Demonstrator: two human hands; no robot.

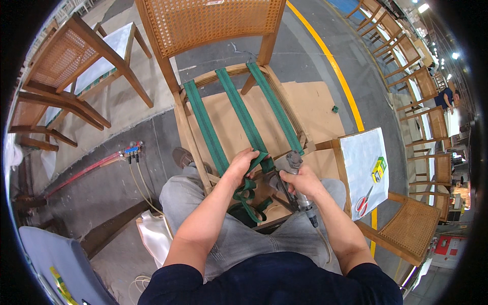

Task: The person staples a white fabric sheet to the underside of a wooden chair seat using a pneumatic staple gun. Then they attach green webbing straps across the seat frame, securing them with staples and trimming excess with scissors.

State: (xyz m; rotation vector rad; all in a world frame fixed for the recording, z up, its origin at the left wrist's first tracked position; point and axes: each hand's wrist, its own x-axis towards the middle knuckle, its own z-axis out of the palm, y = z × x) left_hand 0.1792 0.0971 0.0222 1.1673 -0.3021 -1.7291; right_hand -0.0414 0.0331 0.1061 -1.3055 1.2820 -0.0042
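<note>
A wooden chair frame (185,127) with a cane back stands in front of me, three green webbing straps (244,114) stretched across its seat opening. My left hand (243,165) grips the near end of the middle strap at the front rail; loose green webbing (247,195) hangs below it. My right hand (302,180) holds a grey pneumatic staple gun (294,161), its nose at the front rail beside the strap, with an air hose trailing from its handle.
Cane-backed chairs stand at the left (76,56) and in a row at the right (406,51). A chair seat at my right carries a white sheet (363,168), red scissors (363,203) and a yellow-green box (378,169). Hoses (86,170) cross the floor; cardboard (315,109) lies underneath.
</note>
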